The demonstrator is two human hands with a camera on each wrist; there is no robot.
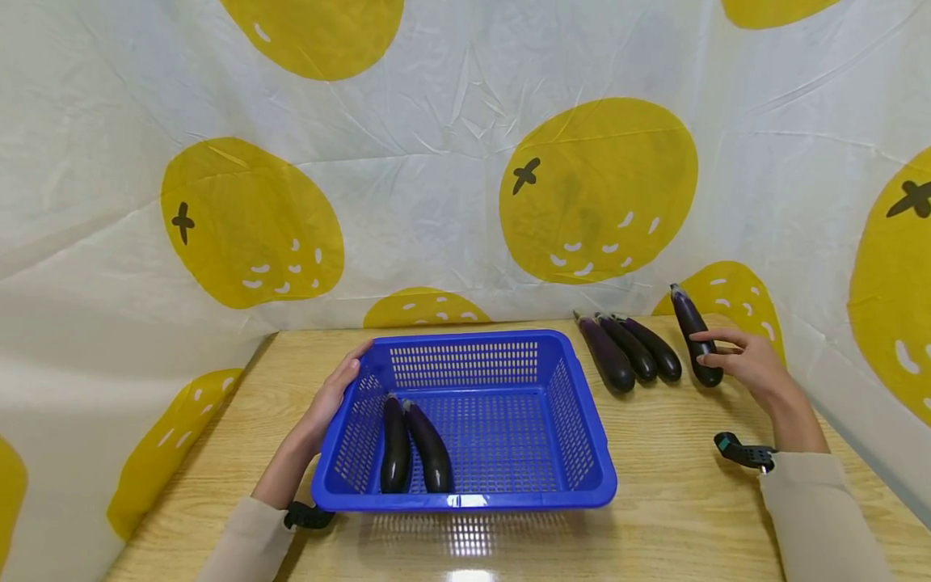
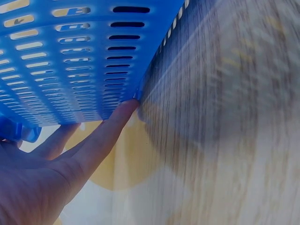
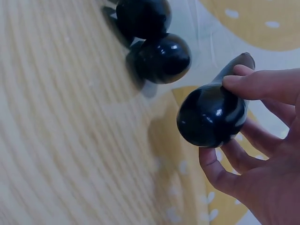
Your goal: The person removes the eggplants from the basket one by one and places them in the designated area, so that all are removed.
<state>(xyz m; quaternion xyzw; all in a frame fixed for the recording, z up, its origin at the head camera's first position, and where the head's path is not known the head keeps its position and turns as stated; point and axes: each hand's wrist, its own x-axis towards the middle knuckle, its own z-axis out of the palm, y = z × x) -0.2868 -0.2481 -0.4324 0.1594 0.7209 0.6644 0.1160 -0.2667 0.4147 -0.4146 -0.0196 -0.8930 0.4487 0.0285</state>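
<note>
My right hand (image 1: 752, 368) holds a dark purple eggplant (image 1: 687, 323) near its rounded end, with thumb and fingers around it. In the right wrist view this eggplant (image 3: 208, 119) points its glossy end at the camera, with a shadow on the tabletop beside it. On the left, my left hand (image 1: 336, 396) rests along the side of a blue slotted plastic basket (image 1: 465, 499). Its extended fingers (image 2: 105, 138) lie against the outer wall in the left wrist view. Inside the basket, two eggplants (image 1: 396, 453) lie side by side at the left.
Three more eggplants (image 1: 607, 356) lie together on the wooden table (image 1: 655, 485), between the basket and my right hand. A pale cloth (image 1: 422, 226) printed with yellow fruit hangs behind the table and along its sides. A black strap mount (image 1: 745, 453) sits at my right wrist.
</note>
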